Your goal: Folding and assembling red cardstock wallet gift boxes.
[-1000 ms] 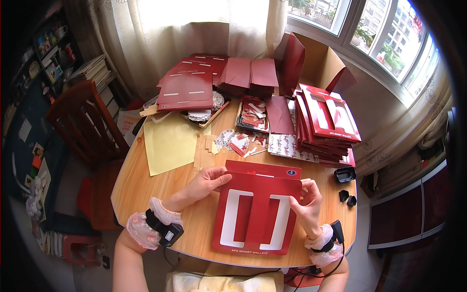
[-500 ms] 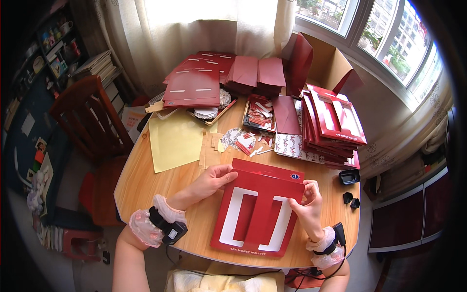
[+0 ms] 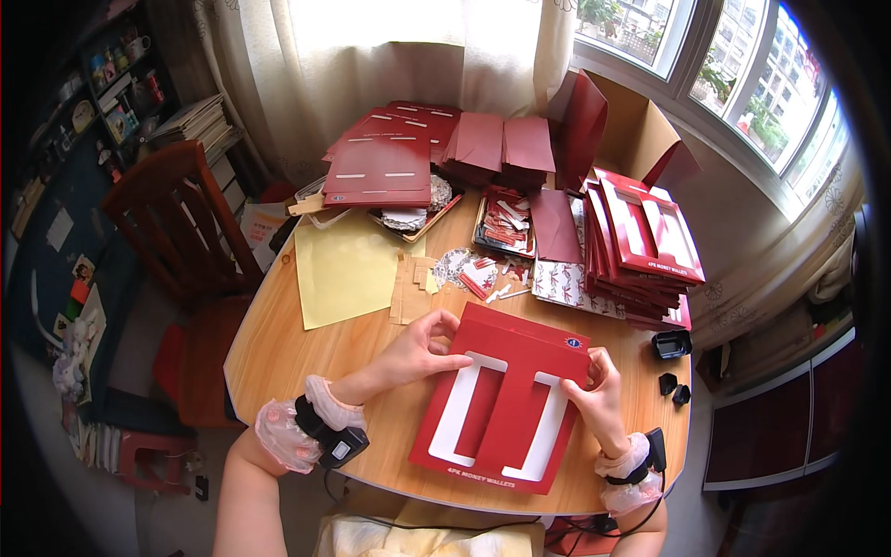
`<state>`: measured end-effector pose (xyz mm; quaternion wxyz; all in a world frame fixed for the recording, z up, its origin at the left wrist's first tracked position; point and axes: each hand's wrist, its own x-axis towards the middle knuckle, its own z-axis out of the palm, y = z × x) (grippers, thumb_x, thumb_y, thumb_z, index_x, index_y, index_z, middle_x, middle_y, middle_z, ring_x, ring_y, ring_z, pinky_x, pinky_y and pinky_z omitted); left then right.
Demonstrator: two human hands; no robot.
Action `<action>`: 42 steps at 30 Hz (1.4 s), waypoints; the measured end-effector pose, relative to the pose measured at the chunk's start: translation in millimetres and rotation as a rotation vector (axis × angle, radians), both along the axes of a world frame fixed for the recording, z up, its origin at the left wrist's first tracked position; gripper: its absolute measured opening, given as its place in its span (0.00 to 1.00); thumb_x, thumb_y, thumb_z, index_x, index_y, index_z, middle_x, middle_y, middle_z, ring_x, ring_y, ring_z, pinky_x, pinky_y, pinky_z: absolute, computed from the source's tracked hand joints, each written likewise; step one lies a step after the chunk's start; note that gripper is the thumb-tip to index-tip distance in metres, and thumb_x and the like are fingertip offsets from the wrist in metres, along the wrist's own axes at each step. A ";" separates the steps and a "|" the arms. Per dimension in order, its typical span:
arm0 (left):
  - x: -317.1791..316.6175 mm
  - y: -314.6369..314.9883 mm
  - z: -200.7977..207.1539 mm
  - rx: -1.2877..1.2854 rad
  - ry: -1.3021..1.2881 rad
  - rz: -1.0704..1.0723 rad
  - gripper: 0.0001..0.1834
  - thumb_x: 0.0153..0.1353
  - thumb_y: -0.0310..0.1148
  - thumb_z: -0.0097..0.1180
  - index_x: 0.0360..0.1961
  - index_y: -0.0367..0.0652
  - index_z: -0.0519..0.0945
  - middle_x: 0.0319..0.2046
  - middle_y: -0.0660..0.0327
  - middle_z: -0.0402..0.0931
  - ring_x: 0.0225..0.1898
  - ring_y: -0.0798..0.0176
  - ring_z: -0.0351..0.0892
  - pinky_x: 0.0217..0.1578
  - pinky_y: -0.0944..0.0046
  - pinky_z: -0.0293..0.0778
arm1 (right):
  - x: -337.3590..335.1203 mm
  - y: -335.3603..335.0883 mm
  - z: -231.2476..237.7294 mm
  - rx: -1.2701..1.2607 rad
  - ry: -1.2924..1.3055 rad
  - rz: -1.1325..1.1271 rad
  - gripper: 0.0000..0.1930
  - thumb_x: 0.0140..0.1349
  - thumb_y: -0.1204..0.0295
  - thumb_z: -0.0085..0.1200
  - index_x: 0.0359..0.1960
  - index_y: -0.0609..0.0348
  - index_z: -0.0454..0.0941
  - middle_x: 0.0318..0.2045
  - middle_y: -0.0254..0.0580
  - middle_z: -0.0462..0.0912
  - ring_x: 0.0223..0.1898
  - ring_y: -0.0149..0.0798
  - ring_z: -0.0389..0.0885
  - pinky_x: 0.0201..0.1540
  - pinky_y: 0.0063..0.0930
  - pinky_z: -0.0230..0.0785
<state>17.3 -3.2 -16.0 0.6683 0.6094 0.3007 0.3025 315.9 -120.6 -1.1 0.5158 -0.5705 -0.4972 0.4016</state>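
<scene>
A red cardboard wallet package (image 3: 490,408) with two bracket-shaped, white-edged windows lies before me at the table's near edge, slightly tilted. My left hand (image 3: 419,355) grips its upper left edge, the thumb on the front near the left window and the fingers partly behind. At the upper right edge, my right hand (image 3: 599,397) holds it with the thumb on the front and the other fingers curled behind. A folded strip runs along the package's top. What lies inside cannot be made out.
Finished-looking red packages (image 3: 650,232) are stacked at the right. Flat red cards (image 3: 380,167) and red envelopes (image 3: 527,148) lie at the back. A tray of small red-and-white pieces (image 3: 504,223), yellow paper (image 3: 348,274) and black plastic parts (image 3: 672,344) sit around the table.
The top strip appears pressed closer to the front panel. My left hand has shifted slightly down the left edge, its thumb now nearer the window. My right hand keeps its hold.
</scene>
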 end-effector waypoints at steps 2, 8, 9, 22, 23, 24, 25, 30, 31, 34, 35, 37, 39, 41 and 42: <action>0.7 -1.0 4.3 -0.014 0.004 -0.011 0.24 0.58 0.29 0.71 0.50 0.39 0.71 0.45 0.58 0.76 0.48 0.67 0.81 0.45 0.69 0.81 | 3.3 1.5 -1.6 -0.015 0.050 0.021 0.17 0.58 0.82 0.62 0.44 0.60 0.67 0.39 0.31 0.78 0.41 0.22 0.79 0.41 0.15 0.73; 0.7 -9.8 25.1 -0.056 -0.024 -0.031 0.20 0.57 0.28 0.71 0.45 0.38 0.73 0.42 0.60 0.78 0.43 0.68 0.83 0.43 0.71 0.82 | -7.2 3.5 9.7 0.039 0.051 -0.020 0.22 0.56 0.83 0.60 0.51 0.60 0.67 0.50 0.39 0.74 0.50 0.30 0.77 0.50 0.22 0.72; -1.7 -8.8 24.4 -0.066 -0.044 -0.014 0.20 0.57 0.28 0.71 0.45 0.38 0.73 0.41 0.61 0.78 0.43 0.68 0.83 0.43 0.71 0.82 | -8.7 8.0 12.6 0.031 0.053 -0.008 0.22 0.56 0.83 0.60 0.51 0.60 0.67 0.50 0.39 0.74 0.50 0.30 0.77 0.50 0.22 0.72; 3.5 -4.2 -0.4 -0.100 -0.091 -0.037 0.18 0.58 0.27 0.70 0.44 0.39 0.74 0.41 0.61 0.81 0.44 0.69 0.82 0.47 0.69 0.81 | -82.1 41.5 69.7 0.537 -1.086 0.339 0.21 0.54 0.68 0.65 0.49 0.59 0.77 0.47 0.45 0.77 0.53 0.48 0.74 0.58 0.42 0.63; 3.9 -3.9 -0.6 -0.078 -0.102 -0.038 0.18 0.58 0.27 0.70 0.45 0.39 0.75 0.41 0.61 0.81 0.44 0.69 0.82 0.47 0.69 0.81 | -85.3 44.7 64.7 0.541 -1.084 0.341 0.21 0.54 0.68 0.65 0.49 0.59 0.77 0.47 0.45 0.77 0.53 0.48 0.74 0.58 0.42 0.63; 4.1 -3.8 -0.5 -0.056 -0.113 -0.038 0.18 0.58 0.27 0.70 0.45 0.39 0.75 0.40 0.62 0.81 0.43 0.69 0.82 0.47 0.69 0.81 | -87.9 48.1 58.6 0.526 -1.093 0.331 0.22 0.54 0.68 0.65 0.50 0.60 0.76 0.47 0.44 0.77 0.53 0.47 0.75 0.58 0.42 0.63; 4.3 -4.2 0.1 -0.054 -0.111 -0.033 0.18 0.58 0.27 0.70 0.45 0.39 0.75 0.40 0.62 0.81 0.43 0.69 0.82 0.47 0.69 0.81 | -89.6 50.2 54.8 0.510 -1.101 0.322 0.23 0.54 0.67 0.65 0.52 0.61 0.76 0.47 0.44 0.77 0.52 0.46 0.75 0.57 0.41 0.64; 4.8 -6.5 1.0 -0.079 -0.118 -0.042 0.20 0.57 0.28 0.71 0.48 0.40 0.76 0.43 0.62 0.79 0.45 0.70 0.81 0.49 0.68 0.80 | -86.8 50.0 48.0 0.433 -0.984 0.316 0.24 0.53 0.70 0.66 0.52 0.64 0.75 0.45 0.46 0.77 0.48 0.48 0.76 0.54 0.38 0.67; 3.8 -7.6 3.3 -0.080 -0.118 -0.043 0.20 0.57 0.28 0.71 0.48 0.40 0.76 0.43 0.62 0.79 0.45 0.70 0.81 0.49 0.68 0.80 | -86.8 50.0 49.6 0.411 -0.940 0.310 0.24 0.53 0.71 0.66 0.52 0.65 0.75 0.45 0.46 0.76 0.48 0.49 0.75 0.53 0.38 0.68; 3.0 -9.0 9.2 -0.091 -0.087 -0.051 0.22 0.56 0.28 0.71 0.51 0.41 0.76 0.46 0.61 0.78 0.46 0.69 0.81 0.50 0.67 0.79 | -84.8 49.0 53.5 0.378 -0.863 0.295 0.23 0.52 0.73 0.66 0.50 0.66 0.76 0.43 0.47 0.76 0.47 0.51 0.75 0.51 0.38 0.68; 2.6 -9.8 9.6 -0.096 -0.087 -0.057 0.23 0.56 0.28 0.71 0.52 0.41 0.76 0.47 0.60 0.77 0.47 0.69 0.81 0.50 0.68 0.79 | -84.3 48.4 54.7 0.376 -0.823 0.296 0.23 0.51 0.73 0.66 0.50 0.66 0.76 0.43 0.47 0.76 0.46 0.51 0.75 0.50 0.39 0.69; 4.1 -12.4 11.8 -0.099 -0.086 -0.061 0.24 0.56 0.29 0.71 0.54 0.42 0.76 0.48 0.60 0.76 0.47 0.69 0.81 0.50 0.68 0.78 | -82.3 46.6 56.2 0.384 -0.849 0.293 0.23 0.51 0.73 0.67 0.49 0.65 0.77 0.42 0.47 0.75 0.46 0.51 0.75 0.50 0.39 0.69; -0.7 -13.0 27.1 -0.134 -0.099 -0.051 0.23 0.57 0.28 0.71 0.53 0.42 0.76 0.49 0.60 0.75 0.47 0.69 0.81 0.50 0.69 0.79 | -87.5 54.1 59.4 0.383 -0.869 0.322 0.22 0.50 0.73 0.67 0.48 0.65 0.77 0.41 0.46 0.75 0.45 0.50 0.75 0.49 0.39 0.69; 1.3 -11.8 16.8 -0.130 -0.119 -0.061 0.24 0.56 0.27 0.71 0.53 0.42 0.75 0.49 0.61 0.75 0.46 0.69 0.81 0.49 0.69 0.79 | -86.4 54.1 61.7 0.345 -0.872 0.308 0.21 0.49 0.72 0.68 0.45 0.64 0.78 0.40 0.45 0.75 0.44 0.50 0.75 0.48 0.39 0.70; 7.2 -11.4 11.8 -0.120 -0.138 -0.085 0.24 0.56 0.26 0.71 0.53 0.42 0.74 0.48 0.62 0.74 0.46 0.69 0.81 0.48 0.70 0.79 | -82.6 50.0 61.7 0.340 -0.880 0.292 0.21 0.49 0.72 0.68 0.45 0.64 0.78 0.40 0.45 0.75 0.44 0.50 0.75 0.48 0.39 0.70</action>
